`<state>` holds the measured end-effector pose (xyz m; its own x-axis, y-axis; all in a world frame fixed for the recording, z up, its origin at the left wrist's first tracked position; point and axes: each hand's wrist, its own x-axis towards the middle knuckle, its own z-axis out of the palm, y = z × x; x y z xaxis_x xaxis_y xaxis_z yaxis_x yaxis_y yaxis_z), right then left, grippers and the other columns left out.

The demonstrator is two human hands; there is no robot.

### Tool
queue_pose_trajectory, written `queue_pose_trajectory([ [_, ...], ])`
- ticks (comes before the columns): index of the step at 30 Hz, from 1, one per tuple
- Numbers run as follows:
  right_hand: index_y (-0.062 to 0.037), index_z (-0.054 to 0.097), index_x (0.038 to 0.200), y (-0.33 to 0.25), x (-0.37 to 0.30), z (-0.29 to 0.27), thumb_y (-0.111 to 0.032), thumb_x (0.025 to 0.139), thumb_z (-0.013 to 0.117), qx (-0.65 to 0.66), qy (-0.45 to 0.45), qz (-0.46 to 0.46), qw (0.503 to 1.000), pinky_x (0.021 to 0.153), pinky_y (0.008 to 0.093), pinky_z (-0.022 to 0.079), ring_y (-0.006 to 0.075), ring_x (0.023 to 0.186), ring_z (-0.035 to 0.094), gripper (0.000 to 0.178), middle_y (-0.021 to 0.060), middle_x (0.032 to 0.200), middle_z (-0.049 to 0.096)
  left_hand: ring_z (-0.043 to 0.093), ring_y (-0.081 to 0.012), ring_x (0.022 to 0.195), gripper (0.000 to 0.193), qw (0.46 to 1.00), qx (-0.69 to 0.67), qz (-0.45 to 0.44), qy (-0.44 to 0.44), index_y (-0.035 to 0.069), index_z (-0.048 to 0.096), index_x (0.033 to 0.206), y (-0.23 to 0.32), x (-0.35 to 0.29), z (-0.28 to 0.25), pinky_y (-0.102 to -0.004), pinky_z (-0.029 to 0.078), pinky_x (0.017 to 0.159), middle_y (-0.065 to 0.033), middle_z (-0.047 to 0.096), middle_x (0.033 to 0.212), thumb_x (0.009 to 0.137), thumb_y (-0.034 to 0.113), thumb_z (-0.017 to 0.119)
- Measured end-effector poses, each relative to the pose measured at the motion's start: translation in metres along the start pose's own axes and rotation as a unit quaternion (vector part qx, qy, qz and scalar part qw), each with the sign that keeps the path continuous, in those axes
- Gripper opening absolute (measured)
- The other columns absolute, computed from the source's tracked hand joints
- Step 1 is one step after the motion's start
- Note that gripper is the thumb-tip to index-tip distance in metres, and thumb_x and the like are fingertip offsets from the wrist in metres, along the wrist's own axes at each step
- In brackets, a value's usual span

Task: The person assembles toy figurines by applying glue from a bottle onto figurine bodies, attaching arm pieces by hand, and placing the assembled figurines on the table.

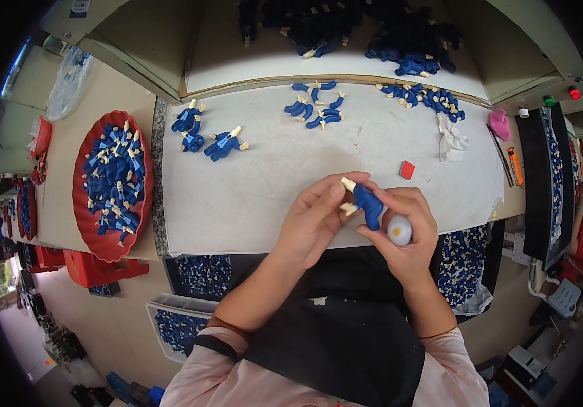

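Observation:
Over the worktable's near side I hold a small blue figurine (367,205) with a cream neck and a cream hand. My left hand (313,220) is closed, its fingertips gripping the figurine by the neck and hand end. On the other side, my right hand (414,237) pinches the blue body between thumb and forefinger. Tucked in that same palm is a pale, rounded squeeze bottle (399,230) with a yellow spot on its end; the rest of it is hidden by the fingers.
White paper (264,197) covers the table. Several figurines (223,144) lie at left, loose blue arms (320,112) at the back, more pieces (427,98) at back right. A red scalloped basin (82,203) stands left. A red block (407,169), crumpled tissue (452,139) and orange tool (515,166) lie right.

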<state>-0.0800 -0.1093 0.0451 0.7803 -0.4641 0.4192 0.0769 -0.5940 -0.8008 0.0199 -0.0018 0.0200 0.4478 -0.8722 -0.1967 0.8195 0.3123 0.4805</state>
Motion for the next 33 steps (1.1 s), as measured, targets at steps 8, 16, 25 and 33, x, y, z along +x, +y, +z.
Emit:
queue_pose_trajectory([
  [8, -0.0001, 0.051, 0.097, -0.002, -0.009, 0.007, -0.003, 0.067, 0.066, 0.369, 0.028, 0.321, 0.872, 0.052, 0.0179, 0.036, 0.0057, 0.058, 0.045, 0.033, 0.0028, 0.073, 0.053, 0.051, -0.0108, 0.093, 0.032, 0.965, 0.225, 0.135, 0.029, -0.001, 0.047, 0.112, -0.008, -0.003, 0.013, -0.0225, 0.040, 0.079, -0.0073, 0.053, 0.106, 0.082, 0.005, 0.052],
  [16, -0.0006, 0.057, 0.089, -0.004, 0.003, -0.005, 0.002, 0.061, 0.068, 0.072, 0.019, 0.100, 0.992, 0.058, 0.0197, 0.039, 0.0101, 0.062, 0.049, 0.030, 0.0054, 0.078, 0.056, 0.052, -0.0104, 0.077, 0.027, 0.872, 0.415, 0.250, 0.067, 0.002, 0.054, 0.105, -0.007, -0.009, 0.012, -0.0203, 0.041, 0.067, -0.0068, 0.056, 0.090, 0.078, 0.001, 0.055],
  [25, 0.0004, 0.058, 0.082, -0.004, 0.015, 0.000, 0.004, 0.066, 0.062, 0.061, 0.027, 0.136, 0.988, 0.057, 0.0217, 0.043, 0.0127, 0.064, 0.057, 0.017, 0.0074, 0.072, 0.059, 0.054, -0.0128, 0.072, 0.023, 0.839, 0.449, 0.290, 0.102, 0.001, 0.056, 0.097, -0.010, 0.003, 0.014, -0.0219, 0.042, 0.065, -0.0081, 0.058, 0.085, 0.074, 0.000, 0.057],
  [33, 0.0007, 0.057, 0.078, -0.001, 0.009, 0.013, 0.002, 0.070, 0.058, 0.041, 0.013, 0.155, 0.987, 0.059, 0.0214, 0.042, 0.0104, 0.064, 0.054, 0.008, 0.0060, 0.069, 0.058, 0.056, -0.0171, 0.079, 0.022, 0.779, 0.530, 0.320, 0.104, 0.000, 0.056, 0.097, -0.011, -0.006, -0.001, -0.0240, 0.045, 0.064, -0.0116, 0.058, 0.090, 0.074, 0.001, 0.057],
])
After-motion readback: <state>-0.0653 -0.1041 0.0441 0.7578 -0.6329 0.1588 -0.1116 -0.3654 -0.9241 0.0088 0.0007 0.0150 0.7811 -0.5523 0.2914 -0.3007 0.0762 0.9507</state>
